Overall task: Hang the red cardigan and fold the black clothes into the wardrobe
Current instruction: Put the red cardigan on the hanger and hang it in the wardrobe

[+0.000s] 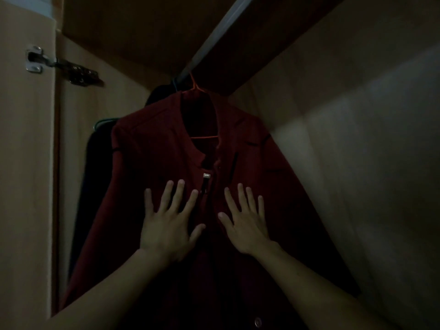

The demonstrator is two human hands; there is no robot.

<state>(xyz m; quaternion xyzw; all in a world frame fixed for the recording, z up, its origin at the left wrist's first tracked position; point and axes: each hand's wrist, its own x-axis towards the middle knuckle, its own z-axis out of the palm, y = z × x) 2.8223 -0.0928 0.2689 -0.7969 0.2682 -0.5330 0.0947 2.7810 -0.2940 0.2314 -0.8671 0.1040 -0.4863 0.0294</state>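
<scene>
The red cardigan [152,158] hangs on an orange hanger [195,88] from the metal rail [214,36] inside the dim wardrobe. My left hand [170,225] lies flat on its left front panel, fingers spread. On the right front panel rests my right hand [245,222], also flat with fingers apart. Neither hand grips the fabric. A small white tag [206,175] shows at the placket between the hands. A button [257,321] sits low on the front. No black clothes for folding are in sight.
Behind the cardigan, on the left, a dark garment [90,186] hangs on a green hanger [104,121]. The wardrobe door [23,186] with its metal hinge [35,59] stands at the left. A wooden side wall [369,163] closes the right.
</scene>
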